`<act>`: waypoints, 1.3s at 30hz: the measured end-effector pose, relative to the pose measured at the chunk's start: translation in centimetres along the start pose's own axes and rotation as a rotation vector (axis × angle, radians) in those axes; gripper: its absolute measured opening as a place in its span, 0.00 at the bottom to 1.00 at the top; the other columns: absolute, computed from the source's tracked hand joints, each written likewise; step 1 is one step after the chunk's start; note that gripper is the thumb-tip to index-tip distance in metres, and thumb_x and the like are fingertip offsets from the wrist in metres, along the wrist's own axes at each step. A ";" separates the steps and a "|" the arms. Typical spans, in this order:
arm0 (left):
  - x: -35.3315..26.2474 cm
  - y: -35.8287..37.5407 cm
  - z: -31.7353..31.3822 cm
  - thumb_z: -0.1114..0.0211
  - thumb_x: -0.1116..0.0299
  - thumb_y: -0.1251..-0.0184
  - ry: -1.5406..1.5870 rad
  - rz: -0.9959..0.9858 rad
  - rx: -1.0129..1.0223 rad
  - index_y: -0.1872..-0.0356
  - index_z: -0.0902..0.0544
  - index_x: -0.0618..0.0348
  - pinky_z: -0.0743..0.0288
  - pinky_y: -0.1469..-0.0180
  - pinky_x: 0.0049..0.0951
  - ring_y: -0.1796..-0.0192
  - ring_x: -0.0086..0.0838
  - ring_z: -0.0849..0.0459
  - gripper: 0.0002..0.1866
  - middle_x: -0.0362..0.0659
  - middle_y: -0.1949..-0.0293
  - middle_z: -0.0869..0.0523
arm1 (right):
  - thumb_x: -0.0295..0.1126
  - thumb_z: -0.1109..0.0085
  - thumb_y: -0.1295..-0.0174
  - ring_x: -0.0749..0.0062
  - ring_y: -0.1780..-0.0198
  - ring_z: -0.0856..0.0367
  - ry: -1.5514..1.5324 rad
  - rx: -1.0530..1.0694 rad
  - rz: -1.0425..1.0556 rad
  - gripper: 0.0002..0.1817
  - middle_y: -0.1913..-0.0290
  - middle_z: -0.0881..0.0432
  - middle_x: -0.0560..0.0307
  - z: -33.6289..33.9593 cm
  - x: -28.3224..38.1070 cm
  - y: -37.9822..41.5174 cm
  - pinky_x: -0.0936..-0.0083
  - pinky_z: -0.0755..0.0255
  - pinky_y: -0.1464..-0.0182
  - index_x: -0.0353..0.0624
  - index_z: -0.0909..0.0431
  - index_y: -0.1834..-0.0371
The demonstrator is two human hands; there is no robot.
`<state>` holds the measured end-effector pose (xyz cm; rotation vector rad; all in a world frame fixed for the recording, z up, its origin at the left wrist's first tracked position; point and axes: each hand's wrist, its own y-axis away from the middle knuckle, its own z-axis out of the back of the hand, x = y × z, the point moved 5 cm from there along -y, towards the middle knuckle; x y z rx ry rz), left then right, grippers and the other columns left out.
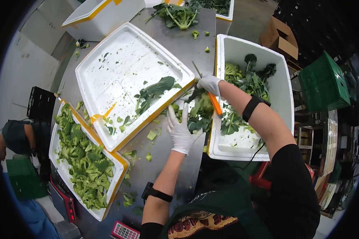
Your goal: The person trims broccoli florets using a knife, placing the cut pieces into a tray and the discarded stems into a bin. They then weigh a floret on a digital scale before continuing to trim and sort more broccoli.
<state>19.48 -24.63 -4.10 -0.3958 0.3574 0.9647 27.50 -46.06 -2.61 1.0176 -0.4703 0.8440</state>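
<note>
My right hand (pixel 210 84), in a white glove, is closed around a knife with an orange handle (pixel 215 104). Its thin blade points up and away, over the rim of the large foam tray. Below it, leafy broccoli stalks (pixel 201 109) lie on the metal table beside the foam box. My left hand (pixel 180 133), also gloved, is at the near side of these leaves with fingers spread and thumb out to the right. Broccoli scraps (pixel 152 135) lie left of it.
A shallow foam tray (pixel 103 79) holds leaves and crumbs. Cut florets (pixel 83 163) fill another tray at left. The deep foam box (pixel 285 99) at right contains leafy broccoli. A broccoli head (pixel 177 16) sits at the far end. A calculator (pixel 125 231) lies near me; another person (pixel 18 137) stands left.
</note>
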 end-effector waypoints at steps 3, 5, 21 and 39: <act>-1.6 -1.8 -2.3 0.21 0.56 0.59 0.240 -0.037 -0.081 0.23 0.46 0.47 0.44 0.29 0.51 0.29 0.62 0.44 0.58 0.64 0.27 0.50 | 0.25 0.41 0.43 0.67 0.67 0.21 -0.368 0.136 -0.048 0.09 0.66 0.19 0.50 -2.6 -3.4 -1.8 0.64 0.25 0.64 0.34 0.19 0.60; -2.6 -2.8 -2.6 0.22 0.63 0.56 0.314 0.051 -0.136 0.24 0.44 0.52 0.40 0.30 0.45 0.32 0.61 0.38 0.54 0.65 0.31 0.44 | 0.28 0.45 0.38 0.61 0.70 0.21 -0.608 0.177 -0.145 0.10 0.66 0.21 0.51 -4.2 -2.0 1.8 0.61 0.22 0.64 0.35 0.22 0.57; -21.2 -5.7 3.4 0.21 0.65 0.59 0.395 -0.526 0.305 0.21 0.55 0.40 0.42 0.30 0.55 0.26 0.62 0.46 0.63 0.61 0.24 0.55 | 0.30 0.52 0.32 0.67 0.45 0.20 -1.016 -0.106 0.238 0.25 0.43 0.21 0.53 15.3 -5.8 20.5 0.63 0.24 0.41 0.40 0.34 0.31; 6.0 -7.8 4.4 0.39 0.40 0.36 -0.396 0.199 0.115 0.50 0.19 0.48 0.23 0.52 0.49 0.48 0.49 0.19 0.25 0.52 0.55 0.17 | 0.40 0.43 0.31 0.83 0.84 0.37 -0.964 -1.076 -0.176 0.21 0.76 0.26 0.68 7.7 -43.3 35.9 0.81 0.43 0.83 0.44 0.26 0.38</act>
